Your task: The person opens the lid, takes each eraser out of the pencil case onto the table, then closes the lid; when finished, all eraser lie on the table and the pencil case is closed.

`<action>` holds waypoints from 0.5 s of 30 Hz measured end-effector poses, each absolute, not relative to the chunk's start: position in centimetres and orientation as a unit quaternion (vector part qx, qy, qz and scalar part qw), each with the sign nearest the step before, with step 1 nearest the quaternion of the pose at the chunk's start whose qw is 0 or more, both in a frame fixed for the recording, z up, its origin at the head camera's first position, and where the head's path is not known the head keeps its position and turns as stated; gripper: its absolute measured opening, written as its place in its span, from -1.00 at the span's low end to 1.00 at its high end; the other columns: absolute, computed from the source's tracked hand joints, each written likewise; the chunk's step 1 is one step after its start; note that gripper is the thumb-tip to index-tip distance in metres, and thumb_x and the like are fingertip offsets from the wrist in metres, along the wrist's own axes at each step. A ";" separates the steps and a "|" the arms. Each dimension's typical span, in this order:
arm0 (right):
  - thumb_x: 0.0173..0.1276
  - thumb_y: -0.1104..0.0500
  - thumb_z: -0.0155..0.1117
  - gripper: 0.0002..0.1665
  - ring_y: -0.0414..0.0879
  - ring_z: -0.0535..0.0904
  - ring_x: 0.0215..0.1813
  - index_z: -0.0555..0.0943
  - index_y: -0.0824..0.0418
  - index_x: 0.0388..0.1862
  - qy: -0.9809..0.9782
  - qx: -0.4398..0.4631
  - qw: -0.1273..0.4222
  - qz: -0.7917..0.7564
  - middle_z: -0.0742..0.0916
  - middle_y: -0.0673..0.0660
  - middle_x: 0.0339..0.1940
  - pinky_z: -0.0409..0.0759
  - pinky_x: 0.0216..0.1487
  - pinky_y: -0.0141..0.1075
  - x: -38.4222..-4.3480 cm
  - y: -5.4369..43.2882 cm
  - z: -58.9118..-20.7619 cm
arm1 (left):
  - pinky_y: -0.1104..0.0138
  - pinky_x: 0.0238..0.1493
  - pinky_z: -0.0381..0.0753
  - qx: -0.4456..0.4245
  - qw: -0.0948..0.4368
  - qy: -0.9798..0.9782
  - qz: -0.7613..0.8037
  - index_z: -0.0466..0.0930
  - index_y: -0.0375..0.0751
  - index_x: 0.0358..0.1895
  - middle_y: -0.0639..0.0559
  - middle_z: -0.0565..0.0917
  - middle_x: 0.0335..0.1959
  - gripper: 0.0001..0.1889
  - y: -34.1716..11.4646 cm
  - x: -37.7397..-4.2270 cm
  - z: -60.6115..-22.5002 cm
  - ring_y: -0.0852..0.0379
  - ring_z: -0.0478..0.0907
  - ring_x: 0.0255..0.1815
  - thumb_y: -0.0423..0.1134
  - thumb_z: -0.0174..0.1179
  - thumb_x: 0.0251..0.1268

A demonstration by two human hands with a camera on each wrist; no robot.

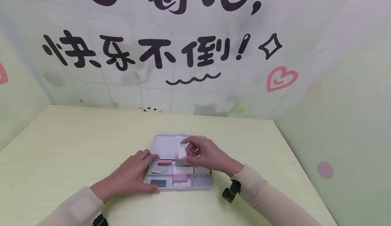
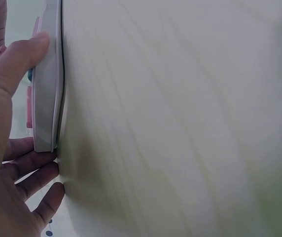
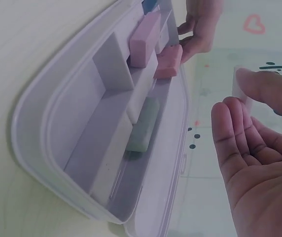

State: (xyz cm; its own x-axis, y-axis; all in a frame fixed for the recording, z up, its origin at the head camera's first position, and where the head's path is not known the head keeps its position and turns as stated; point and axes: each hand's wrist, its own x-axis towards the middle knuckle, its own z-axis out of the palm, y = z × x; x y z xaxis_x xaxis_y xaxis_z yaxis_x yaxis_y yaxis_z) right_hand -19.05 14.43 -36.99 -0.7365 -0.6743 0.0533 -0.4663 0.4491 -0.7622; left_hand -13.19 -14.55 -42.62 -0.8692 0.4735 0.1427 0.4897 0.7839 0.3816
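Observation:
A pale lilac case [image 1: 210, 186] with a divided tray lies with its lid [image 1: 165, 146] folded back. My left hand [image 1: 129, 175] holds its left end, thumb on the front wall and fingers spread round the end. Above the tray, my right hand [image 1: 209, 153] pinches a small white eraser [image 1: 181, 151] between thumb and fingers. Inside sit a dark blue eraser [image 1: 159, 183], a pink one [image 1: 180, 178] on top of a white one, and a reddish-pink eraser [image 1: 165, 162]. From the right wrist view, a green eraser [image 3: 145, 126] rests in the long rear compartment.
The case stands on a light wood-grain table [image 1: 76, 141]. Behind it rises a wall [image 1: 122, 90] with large dark lettering, and a pale panel [image 1: 345, 134] stands to the right. Dark straps [image 1: 232, 190] circle the wrists.

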 end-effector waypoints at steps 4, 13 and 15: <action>0.34 0.21 0.51 -0.45 -0.28 0.63 -0.21 0.58 0.27 0.27 0.842 -0.321 0.132 -0.412 0.72 0.09 -0.23 0.70 -0.01 -0.44 -19.0 14.6 -37.0 | 0.29 -0.09 0.46 -0.257 0.024 -0.944 -0.208 0.55 -0.23 0.31 0.12 0.54 -0.01 0.03 -14.6 -13.2 -42.8 0.21 0.35 -0.08 0.50 0.46 -0.11; 0.36 0.17 0.51 -0.46 -0.24 0.63 -0.15 0.58 0.23 0.27 0.864 -0.286 0.119 -0.398 0.71 0.03 -0.22 0.68 -0.03 -0.41 -18.9 16.6 -37.2 | 0.30 -0.10 0.45 -0.260 0.027 -0.943 -0.205 0.56 -0.22 0.29 0.13 0.53 -0.02 0.03 -14.6 -13.2 -42.9 0.23 0.35 -0.09 0.51 0.45 -0.11; 0.36 0.20 0.49 -0.47 -0.21 0.63 -0.13 0.58 0.25 0.27 0.866 -0.279 0.113 -0.399 0.71 0.06 -0.21 0.68 -0.02 -0.39 -19.0 17.5 -37.3 | 0.30 -0.10 0.45 -0.261 0.031 -0.943 -0.203 0.56 -0.22 0.29 0.13 0.53 -0.03 0.03 -14.6 -13.2 -42.9 0.23 0.35 -0.09 0.52 0.45 -0.11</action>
State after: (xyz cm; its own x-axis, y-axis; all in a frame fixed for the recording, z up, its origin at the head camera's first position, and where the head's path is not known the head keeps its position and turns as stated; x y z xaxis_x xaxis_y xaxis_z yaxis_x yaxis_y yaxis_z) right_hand -19.04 17.51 -37.33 -0.8184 -0.5740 0.0262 -0.3930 0.5259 -0.7543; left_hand -13.19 -14.57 -42.90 -0.8621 0.4792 0.1650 0.5046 0.7817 0.3663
